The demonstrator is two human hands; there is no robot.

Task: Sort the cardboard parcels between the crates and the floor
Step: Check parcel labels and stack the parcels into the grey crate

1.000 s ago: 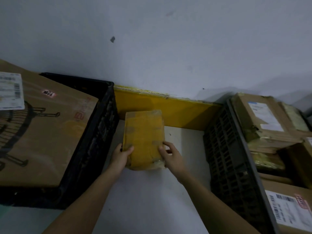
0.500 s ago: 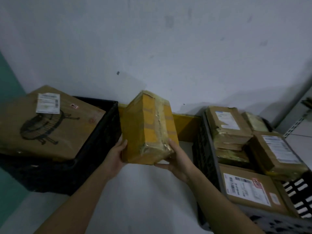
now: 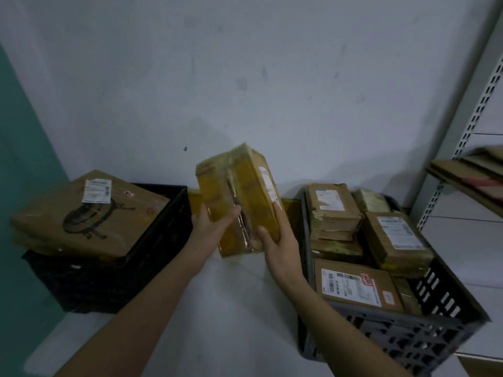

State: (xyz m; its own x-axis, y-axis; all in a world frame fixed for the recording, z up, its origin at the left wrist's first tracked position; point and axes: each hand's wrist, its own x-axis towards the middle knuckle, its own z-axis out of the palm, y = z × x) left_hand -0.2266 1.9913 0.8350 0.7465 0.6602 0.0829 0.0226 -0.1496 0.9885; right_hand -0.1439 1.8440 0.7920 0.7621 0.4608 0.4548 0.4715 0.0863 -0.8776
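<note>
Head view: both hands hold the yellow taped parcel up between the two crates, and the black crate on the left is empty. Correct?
Not quite. In the head view the black crate is not empty: a large cardboard box with a white label lies on top of it. The rest stands: the left hand and right hand hold the yellow taped parcel between the crates.

We cannot read the label [image 3: 268, 183] on the motion-blurred yellow parcel [image 3: 239, 197]. At the right of the frame, the flat cardboard [image 3: 471, 172] on the shelf is cut off. The left crate [image 3: 130, 270] is mostly hidden under the large box [image 3: 89, 213].
</note>
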